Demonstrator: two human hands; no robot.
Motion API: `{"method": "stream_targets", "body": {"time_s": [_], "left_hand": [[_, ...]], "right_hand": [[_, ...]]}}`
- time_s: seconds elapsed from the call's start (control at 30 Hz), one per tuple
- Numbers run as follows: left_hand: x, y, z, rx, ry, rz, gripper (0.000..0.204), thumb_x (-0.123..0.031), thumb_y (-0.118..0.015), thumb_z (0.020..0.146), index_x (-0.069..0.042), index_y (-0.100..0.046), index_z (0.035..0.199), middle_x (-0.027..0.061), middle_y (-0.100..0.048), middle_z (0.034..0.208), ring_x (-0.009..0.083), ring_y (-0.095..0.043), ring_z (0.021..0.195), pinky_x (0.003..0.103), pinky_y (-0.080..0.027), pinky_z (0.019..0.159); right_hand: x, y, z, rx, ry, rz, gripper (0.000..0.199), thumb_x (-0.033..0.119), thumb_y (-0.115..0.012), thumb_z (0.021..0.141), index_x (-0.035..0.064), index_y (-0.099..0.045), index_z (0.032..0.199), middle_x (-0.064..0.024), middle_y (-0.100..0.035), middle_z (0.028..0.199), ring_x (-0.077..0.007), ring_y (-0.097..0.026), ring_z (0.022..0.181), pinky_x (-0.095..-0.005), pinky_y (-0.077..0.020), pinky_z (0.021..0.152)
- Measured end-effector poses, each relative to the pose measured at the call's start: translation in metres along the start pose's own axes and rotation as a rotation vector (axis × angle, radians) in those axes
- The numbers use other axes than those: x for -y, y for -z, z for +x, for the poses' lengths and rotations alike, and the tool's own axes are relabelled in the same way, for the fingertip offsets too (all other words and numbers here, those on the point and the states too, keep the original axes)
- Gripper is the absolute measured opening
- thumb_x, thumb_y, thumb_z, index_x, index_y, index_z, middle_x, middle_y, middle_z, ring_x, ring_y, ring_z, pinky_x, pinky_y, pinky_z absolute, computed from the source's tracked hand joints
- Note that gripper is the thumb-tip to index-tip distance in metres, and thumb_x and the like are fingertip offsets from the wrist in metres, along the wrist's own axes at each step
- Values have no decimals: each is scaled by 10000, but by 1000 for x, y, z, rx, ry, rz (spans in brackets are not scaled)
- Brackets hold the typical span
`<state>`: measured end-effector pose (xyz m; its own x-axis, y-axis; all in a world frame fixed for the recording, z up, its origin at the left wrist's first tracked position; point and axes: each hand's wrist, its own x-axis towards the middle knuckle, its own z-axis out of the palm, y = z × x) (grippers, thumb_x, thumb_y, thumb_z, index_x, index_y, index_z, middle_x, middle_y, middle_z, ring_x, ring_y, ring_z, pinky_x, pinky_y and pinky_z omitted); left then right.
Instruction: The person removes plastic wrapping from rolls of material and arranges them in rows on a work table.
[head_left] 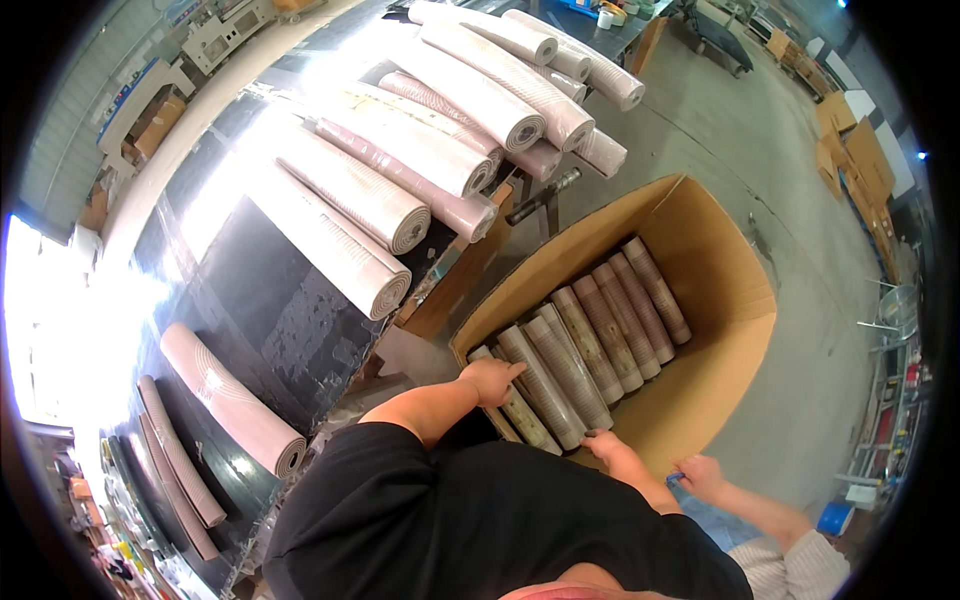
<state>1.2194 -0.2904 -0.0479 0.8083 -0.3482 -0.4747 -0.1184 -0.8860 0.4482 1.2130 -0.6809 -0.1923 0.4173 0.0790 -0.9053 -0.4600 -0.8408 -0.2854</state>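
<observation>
Patterned brown-beige rolled mats (600, 330) in clear wrap lie side by side in a large open cardboard box (725, 260). My left hand (490, 381) is over the nearest-left rolls, fingers curled around the upper part of one rolled mat (527, 420), with a fingertip against its neighbour (540, 385). At the lower end of that neighbouring roll, my right hand (602, 443) has its fingers bent against the wrap. Both hands partly cover what they touch. Another person's hand (700, 478), in a striped sleeve, pinches a small blue item beside the box's near right side.
Left of the box stands a black-topped table (270, 330) bearing a pile of larger wrapped rolls (450, 110). A single pink roll (235, 400) and thinner rolls (180, 460) lie toward its near left. Flat cardboard (865, 165) leans at the far right.
</observation>
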Motion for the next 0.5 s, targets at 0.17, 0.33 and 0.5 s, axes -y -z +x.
{"method": "stream_targets", "body": {"time_s": [0.17, 0.33, 0.5], "left_hand": [[3, -5, 1, 46, 23, -18, 620, -207, -529, 869, -92, -413, 1468, 177, -629, 1228, 365, -590, 1122, 465, -484, 949], [9, -18, 8, -86, 5, -27, 628, -192, -571, 849, -97, -439, 1456, 168, -665, 1148, 366, -629, 1035, 475, -498, 887], [8, -32, -2, -203, 106, -125, 600, -173, -570, 855, -88, -437, 1435, 169, -663, 1159, 362, -613, 1084, 468, -483, 921]], "right_hand": [[34, -3, -15, 5, -21, 53, 593, 225, -665, 898, -34, -494, 1403, -212, -648, 1241, -285, -643, 1103, -390, -487, 957], [63, 78, -107, 57, 349, -71, 598, 142, -603, 905, 9, -417, 1457, -164, -572, 1344, -208, -571, 951, -320, -470, 826], [170, 230, -211, -153, 1234, -53, 719, -28, -456, 912, 106, -233, 1582, -46, -344, 1601, -61, -439, 640, -193, -443, 596]]}}
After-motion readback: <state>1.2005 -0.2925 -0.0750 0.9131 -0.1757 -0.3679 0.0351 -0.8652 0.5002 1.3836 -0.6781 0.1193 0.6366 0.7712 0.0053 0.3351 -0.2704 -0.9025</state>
